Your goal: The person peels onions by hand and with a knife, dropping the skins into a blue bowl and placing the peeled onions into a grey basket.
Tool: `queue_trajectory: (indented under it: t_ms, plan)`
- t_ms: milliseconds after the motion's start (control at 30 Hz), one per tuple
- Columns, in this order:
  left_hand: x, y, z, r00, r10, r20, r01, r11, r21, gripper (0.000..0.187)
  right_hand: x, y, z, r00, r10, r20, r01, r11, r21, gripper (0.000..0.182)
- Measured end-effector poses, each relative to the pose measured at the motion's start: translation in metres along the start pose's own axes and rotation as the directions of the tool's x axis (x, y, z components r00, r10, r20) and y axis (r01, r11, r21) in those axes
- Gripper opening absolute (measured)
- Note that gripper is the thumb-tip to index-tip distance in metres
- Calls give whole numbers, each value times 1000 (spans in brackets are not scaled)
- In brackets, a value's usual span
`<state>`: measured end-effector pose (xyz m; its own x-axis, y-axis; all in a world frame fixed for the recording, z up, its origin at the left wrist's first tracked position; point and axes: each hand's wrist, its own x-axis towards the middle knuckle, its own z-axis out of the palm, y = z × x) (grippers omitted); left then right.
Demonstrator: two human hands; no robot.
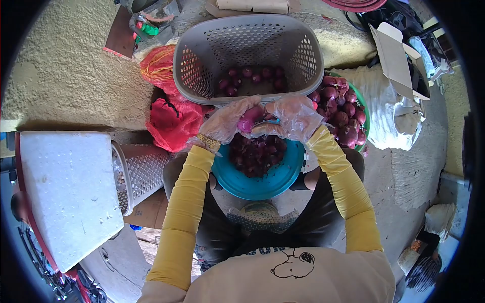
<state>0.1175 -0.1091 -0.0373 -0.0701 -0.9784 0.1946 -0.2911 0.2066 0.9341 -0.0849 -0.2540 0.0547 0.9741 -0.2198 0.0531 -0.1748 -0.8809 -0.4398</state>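
Note:
My left hand (230,121), in a clear plastic glove, is closed around a red onion (248,119) with smooth purple flesh showing. Close beside it, my gloved right hand (295,117) has its fingers curled at the onion's right side. A small bit of blue shows at those fingers, but what they hold is too hidden to name. Below both hands sits a blue basin (256,190) with dark red onion skins (257,155) inside. Just beyond them stands a grey perforated basket (247,38), with several shiny red onions (256,78) on its bottom.
Unpeeled red onions (348,111) fill a green-rimmed basin (367,121) at the right. Red mesh sacks (169,121) lie left of the basket. A white foam lid or board (68,187) and a lattice basket (146,171) flank my left side. An open cardboard box (394,60) stands far right.

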Motion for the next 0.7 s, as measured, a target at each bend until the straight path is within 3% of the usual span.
queue_trajectory:
  t_ms: [33, 133, 167, 233, 267, 333, 367, 433, 567, 600, 633, 700]
  plan:
    - [1, 5, -1, 1000, -31, -7, 31, 984, 173, 44, 0, 2, 4, 999, -20, -37, 22, 998, 52, 55]
    - [9, 53, -10, 998, -62, -6, 61, 962, 265, 40, 0, 4, 11, 1000, 20, -9, -20, 999, 27, 58]
    - [9, 45, -6, 998, -62, -5, 61, 962, 265, 40, 0, 3, 9, 1000, 20, -9, -20, 999, 27, 58]
    - [13, 30, 2, 992, 5, -126, -6, 1000, -6, 48, 1, -4, -1, 993, 92, 68, -92, 996, -7, 60]
    - [12, 23, 1, 992, 6, -124, -7, 1000, -6, 48, 1, -3, 1, 993, 93, 67, -92, 996, -7, 60]
    - [16, 21, -2, 995, 5, -95, 20, 966, 259, 47, 1, -1, 4, 998, -1, -68, 13, 984, 175, 63]
    - [17, 19, -2, 996, 5, -94, 19, 966, 259, 47, 1, -1, 4, 998, 0, -68, 12, 985, 175, 63]
    - [16, 16, 0, 990, -17, -138, 29, 996, 85, 44, 1, -4, 0, 998, 58, -2, -57, 992, 112, 44]
    - [13, 18, 1, 986, 74, -149, -32, 963, 268, 51, -1, 11, 14, 1000, -14, -26, 18, 987, 157, 45]
    - [10, 16, -1, 987, 99, -124, -58, 952, 300, 37, 0, 8, 11, 999, -15, -31, 21, 981, 192, 44]
    - [8, 13, -2, 987, 123, -99, -84, 940, 330, 55, 0, 6, 9, 999, -15, -35, 23, 974, 226, 44]
    - [6, 10, 0, 987, 107, -121, -74, 965, 251, 54, -2, 5, 7, 1000, -9, 2, 8, 979, 206, 45]
